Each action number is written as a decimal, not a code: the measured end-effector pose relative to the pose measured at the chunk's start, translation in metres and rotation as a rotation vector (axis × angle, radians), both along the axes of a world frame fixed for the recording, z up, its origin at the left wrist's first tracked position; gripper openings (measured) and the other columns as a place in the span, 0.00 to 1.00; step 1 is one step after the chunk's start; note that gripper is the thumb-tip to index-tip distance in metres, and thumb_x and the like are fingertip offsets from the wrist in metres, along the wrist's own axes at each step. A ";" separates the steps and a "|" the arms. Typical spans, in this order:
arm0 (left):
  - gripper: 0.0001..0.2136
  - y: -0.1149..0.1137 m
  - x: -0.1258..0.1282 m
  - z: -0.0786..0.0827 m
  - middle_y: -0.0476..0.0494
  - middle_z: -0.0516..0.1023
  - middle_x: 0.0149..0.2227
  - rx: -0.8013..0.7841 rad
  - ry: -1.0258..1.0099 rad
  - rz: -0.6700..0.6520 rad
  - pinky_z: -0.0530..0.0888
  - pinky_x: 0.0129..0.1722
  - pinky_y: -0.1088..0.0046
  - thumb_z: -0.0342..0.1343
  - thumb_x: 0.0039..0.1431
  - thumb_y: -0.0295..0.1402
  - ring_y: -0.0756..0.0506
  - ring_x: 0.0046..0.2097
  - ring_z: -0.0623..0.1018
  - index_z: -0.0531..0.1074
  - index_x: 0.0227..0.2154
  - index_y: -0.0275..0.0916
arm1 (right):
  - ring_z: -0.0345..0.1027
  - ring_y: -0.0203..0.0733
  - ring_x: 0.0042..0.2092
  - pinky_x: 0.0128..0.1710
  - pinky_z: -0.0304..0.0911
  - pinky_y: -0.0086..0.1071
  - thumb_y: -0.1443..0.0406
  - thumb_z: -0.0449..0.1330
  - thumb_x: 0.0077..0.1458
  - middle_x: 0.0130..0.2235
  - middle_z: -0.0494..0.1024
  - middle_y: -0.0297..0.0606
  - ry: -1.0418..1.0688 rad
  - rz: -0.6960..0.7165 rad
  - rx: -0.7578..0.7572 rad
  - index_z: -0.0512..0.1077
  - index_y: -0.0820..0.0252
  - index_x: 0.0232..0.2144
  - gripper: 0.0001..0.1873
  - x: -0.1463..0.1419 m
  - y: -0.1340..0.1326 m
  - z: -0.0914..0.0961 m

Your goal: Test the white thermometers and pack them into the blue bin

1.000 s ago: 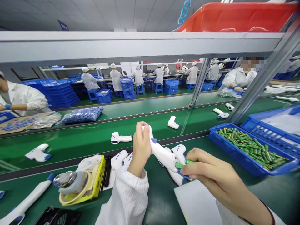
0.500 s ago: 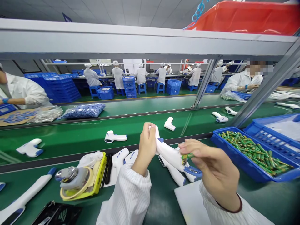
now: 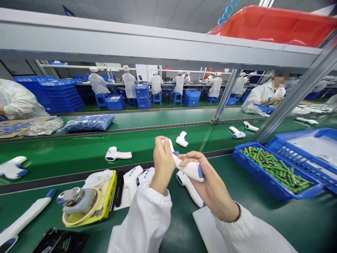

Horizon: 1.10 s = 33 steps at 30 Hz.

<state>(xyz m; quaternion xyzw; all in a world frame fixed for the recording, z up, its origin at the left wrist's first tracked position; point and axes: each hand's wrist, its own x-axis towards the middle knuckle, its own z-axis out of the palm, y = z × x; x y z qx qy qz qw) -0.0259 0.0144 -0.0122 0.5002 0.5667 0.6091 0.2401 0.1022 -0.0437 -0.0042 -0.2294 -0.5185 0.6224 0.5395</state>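
I hold a white and blue handheld thermometer [image 3: 190, 169] above the green bench with both hands. My left hand [image 3: 162, 162] is closed round its head end, fingers wrapped. My right hand [image 3: 207, 182] is closed round its handle end, with the thumb over the top near the blue cap. Under my hands lie more thermometers [image 3: 190, 188] of the same kind. At the right, a blue tray [image 3: 259, 174] holds several green batteries [image 3: 273, 167].
A yellow tape dispenser [image 3: 88, 205] stands at the left, with two more thermometers [image 3: 133, 175] beside it. Further thermometers [image 3: 117, 154] ride the green conveyor [image 3: 79, 151]. A white sheet [image 3: 204, 221] lies near my right wrist. People in white coats sit beyond.
My right hand, which pinched a green battery at the handle's open end, has come round the handle and closed on it. The battery no longer shows. The conveyor's thermometers have drifted left.
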 end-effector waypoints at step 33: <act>0.32 0.050 -0.030 -0.050 0.22 0.59 0.64 -0.389 0.488 -0.231 0.62 0.61 0.58 0.53 0.62 0.32 0.33 0.65 0.62 0.49 0.66 0.28 | 0.64 0.42 0.41 0.46 0.63 0.39 0.59 0.60 0.56 0.40 0.72 0.40 -0.457 -0.510 0.248 0.71 0.61 0.41 0.13 -0.008 0.200 -0.062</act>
